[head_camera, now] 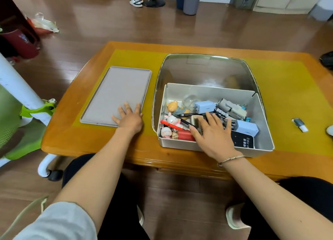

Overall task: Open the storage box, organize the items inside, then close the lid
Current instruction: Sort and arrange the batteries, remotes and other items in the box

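Note:
The storage box (205,61) stands open on the right half of the table, and its far half holds nothing. A white inner tray (261,124) fills the near half and is packed with several small items: toy figures (172,121), a red pen (166,123), light blue chargers (246,128) and a grey mini fan (232,108). The grey lid (117,93) lies flat on the table left of the box. My left hand (128,118) rests flat on the lid's near right corner. Fingers spread, my right hand (211,131) lies on the items in the tray.
The box and lid sit on a yellow mat (281,88) on a wooden table (59,124). A small black and white object (300,124) lies on the mat at the right. A green and white chair (21,113) stands left of the table. A grey bin (192,0) is on the floor beyond.

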Available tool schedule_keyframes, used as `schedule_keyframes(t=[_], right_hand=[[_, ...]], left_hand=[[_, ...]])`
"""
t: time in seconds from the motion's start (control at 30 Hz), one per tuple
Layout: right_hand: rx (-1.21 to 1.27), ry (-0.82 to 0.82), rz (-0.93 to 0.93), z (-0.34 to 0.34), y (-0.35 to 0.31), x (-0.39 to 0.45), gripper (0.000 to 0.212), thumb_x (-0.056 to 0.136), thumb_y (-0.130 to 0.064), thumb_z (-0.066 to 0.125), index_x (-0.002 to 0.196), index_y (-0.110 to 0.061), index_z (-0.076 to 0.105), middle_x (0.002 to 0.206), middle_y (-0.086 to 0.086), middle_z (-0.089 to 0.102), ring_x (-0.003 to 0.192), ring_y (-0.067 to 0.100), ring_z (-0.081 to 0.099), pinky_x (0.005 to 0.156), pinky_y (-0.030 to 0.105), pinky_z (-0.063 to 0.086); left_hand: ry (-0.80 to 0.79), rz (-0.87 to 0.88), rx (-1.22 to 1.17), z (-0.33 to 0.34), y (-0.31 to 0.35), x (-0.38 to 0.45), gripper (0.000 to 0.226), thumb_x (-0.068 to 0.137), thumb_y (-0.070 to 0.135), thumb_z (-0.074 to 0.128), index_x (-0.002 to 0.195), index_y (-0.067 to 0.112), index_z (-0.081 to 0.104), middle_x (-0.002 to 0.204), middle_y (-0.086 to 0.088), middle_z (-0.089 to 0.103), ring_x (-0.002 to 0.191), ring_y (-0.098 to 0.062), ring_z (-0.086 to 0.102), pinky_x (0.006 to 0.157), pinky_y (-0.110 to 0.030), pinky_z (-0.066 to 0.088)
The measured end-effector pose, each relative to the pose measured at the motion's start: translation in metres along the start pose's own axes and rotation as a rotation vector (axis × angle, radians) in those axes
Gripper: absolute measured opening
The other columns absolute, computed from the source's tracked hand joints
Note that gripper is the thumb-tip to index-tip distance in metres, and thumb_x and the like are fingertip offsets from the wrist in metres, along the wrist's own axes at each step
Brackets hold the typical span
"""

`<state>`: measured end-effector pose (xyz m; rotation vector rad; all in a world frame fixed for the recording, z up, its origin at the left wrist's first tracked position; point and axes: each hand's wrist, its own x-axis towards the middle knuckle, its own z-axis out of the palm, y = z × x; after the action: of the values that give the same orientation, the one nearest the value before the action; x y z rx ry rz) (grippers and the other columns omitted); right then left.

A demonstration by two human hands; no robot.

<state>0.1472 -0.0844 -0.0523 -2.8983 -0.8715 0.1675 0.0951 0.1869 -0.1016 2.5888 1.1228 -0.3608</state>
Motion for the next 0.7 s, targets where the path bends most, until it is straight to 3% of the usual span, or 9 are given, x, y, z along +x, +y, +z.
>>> schedule_keyframes(t=[0.23,0.57,0.7], right_hand=[[0.093,-0.177,0.063,0.001,0.006,0.01,0.07,0.09,-0.065,0.021,0.148,-0.027,0.016,0.157,0.004,0.015,0.144,0.024,0.012,0.113,0.06,0.007],[0.112,-0.161,0.065,0.003,0.006,0.01,0.068,0.091,-0.061,0.025,0.148,-0.025,0.018,0.155,0.003,0.024,0.142,0.024,0.02,0.113,0.058,0.008],[0.159,-0.041,0.017,0.001,0.005,0.007,0.063,0.093,-0.056,0.031,0.146,-0.021,0.026,0.152,0.003,0.03,0.142,0.022,0.02,0.116,0.051,0.007]], left_hand=[[0.034,-0.003,-0.038,-0.003,-0.001,0.008,0.049,0.106,0.032,0.019,0.152,0.038,0.003,0.16,-0.011,-0.013,0.146,-0.035,-0.015,0.111,-0.065,-0.008],[0.05,-0.014,-0.069,0.006,-0.001,-0.002,0.049,0.106,0.031,0.019,0.152,0.038,0.005,0.16,-0.011,-0.013,0.146,-0.035,-0.016,0.111,-0.065,-0.009],[0.04,-0.003,-0.079,0.004,-0.004,-0.001,0.049,0.106,0.031,0.02,0.152,0.038,0.006,0.161,-0.011,-0.012,0.146,-0.035,-0.016,0.111,-0.065,-0.009]])
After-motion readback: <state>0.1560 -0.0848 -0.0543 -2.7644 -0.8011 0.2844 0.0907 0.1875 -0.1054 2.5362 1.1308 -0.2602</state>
